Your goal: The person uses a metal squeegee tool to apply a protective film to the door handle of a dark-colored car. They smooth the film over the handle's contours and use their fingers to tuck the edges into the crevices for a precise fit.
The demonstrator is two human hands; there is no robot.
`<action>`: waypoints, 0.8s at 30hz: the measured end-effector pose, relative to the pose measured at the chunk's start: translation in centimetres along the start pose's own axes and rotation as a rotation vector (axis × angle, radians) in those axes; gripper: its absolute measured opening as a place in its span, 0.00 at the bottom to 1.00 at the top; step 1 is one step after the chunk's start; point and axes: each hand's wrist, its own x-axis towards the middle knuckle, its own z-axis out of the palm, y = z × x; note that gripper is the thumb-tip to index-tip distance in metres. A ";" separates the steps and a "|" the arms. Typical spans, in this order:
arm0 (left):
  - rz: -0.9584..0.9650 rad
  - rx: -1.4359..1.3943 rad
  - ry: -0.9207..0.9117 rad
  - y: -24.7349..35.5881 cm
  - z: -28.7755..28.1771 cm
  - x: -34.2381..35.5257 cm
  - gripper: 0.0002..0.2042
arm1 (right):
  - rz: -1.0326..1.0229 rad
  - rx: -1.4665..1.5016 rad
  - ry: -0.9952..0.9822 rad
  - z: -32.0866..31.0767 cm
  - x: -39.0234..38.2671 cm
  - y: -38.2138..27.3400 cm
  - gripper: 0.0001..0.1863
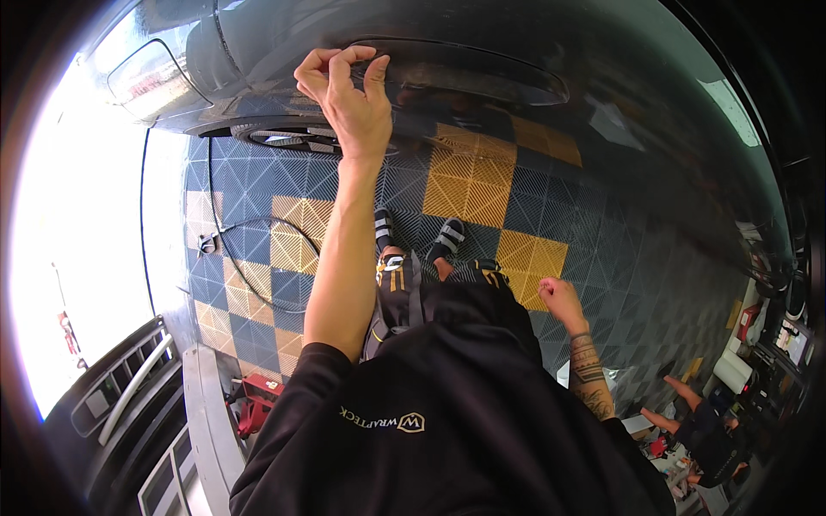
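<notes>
My left hand (344, 82) is raised to the glossy dark grey car body (258, 43), fingers curled and pinched at the upper edge of a long recessed handle-like panel (473, 73); what the fingertips hold, if anything, is too small to make out. My right hand (557, 297) hangs low beside my dark shorts, above the tiled floor, with its fingers curled closed; its contents are hidden. Part of a wheel (280, 138) shows beneath the car body, behind my left wrist.
Grey and yellow floor tiles (469, 189) carry a looped black hose (267, 222). Dark panels (120, 387), a grey rack (206, 413) and red equipment (256, 400) stand lower left. At lower right, a co-worker (714, 447) is near cluttered supplies and a white roll (731, 370).
</notes>
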 end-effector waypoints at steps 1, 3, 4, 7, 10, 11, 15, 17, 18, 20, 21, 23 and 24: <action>-0.026 0.014 -0.003 0.5 0.2 -0.1 0.11 | 0.009 0.000 -0.015 0.1 0.0 0.1 0.12; -0.076 0.035 -0.008 1.4 0.5 -0.3 0.11 | -0.008 0.042 0.010 0.0 0.1 0.1 0.13; -0.053 0.099 -0.002 1.3 0.5 -0.3 0.09 | -0.015 0.062 0.026 0.0 0.2 0.0 0.13; 0.074 0.198 -0.066 0.6 -0.1 -0.4 0.06 | -0.004 0.115 0.047 -0.2 0.2 0.0 0.11; 0.192 0.090 -0.063 0.6 -0.3 0.2 0.05 | -0.005 0.075 0.050 -0.6 0.0 0.0 0.12; 0.160 0.089 -0.042 0.9 -0.3 0.1 0.04 | 0.008 0.080 0.042 -0.7 -0.1 0.1 0.12; 0.072 0.163 0.038 2.6 0.2 -0.2 0.04 | 0.036 0.074 0.004 -1.3 -0.1 -0.6 0.13; 0.068 0.191 0.038 2.7 0.4 -0.2 0.05 | 0.017 0.071 0.011 -1.2 0.0 -0.2 0.14; 0.073 0.184 0.019 2.7 0.5 -0.1 0.05 | -0.005 0.074 0.026 -1.0 0.1 0.4 0.14; 0.091 0.173 -0.004 2.7 0.5 -0.2 0.05 | -0.035 0.063 0.045 -0.4 0.0 1.5 0.13; 0.106 0.172 -0.006 2.7 0.3 -0.3 0.05 | -0.046 0.049 0.048 -0.2 0.1 1.6 0.13; 0.088 0.172 -0.006 2.8 0.3 -0.5 0.05 | -0.043 0.043 0.041 -0.1 0.2 1.8 0.13; 0.055 0.177 -0.003 3.1 0.2 -0.5 0.05 | -0.032 0.052 0.026 0.0 0.2 1.6 0.13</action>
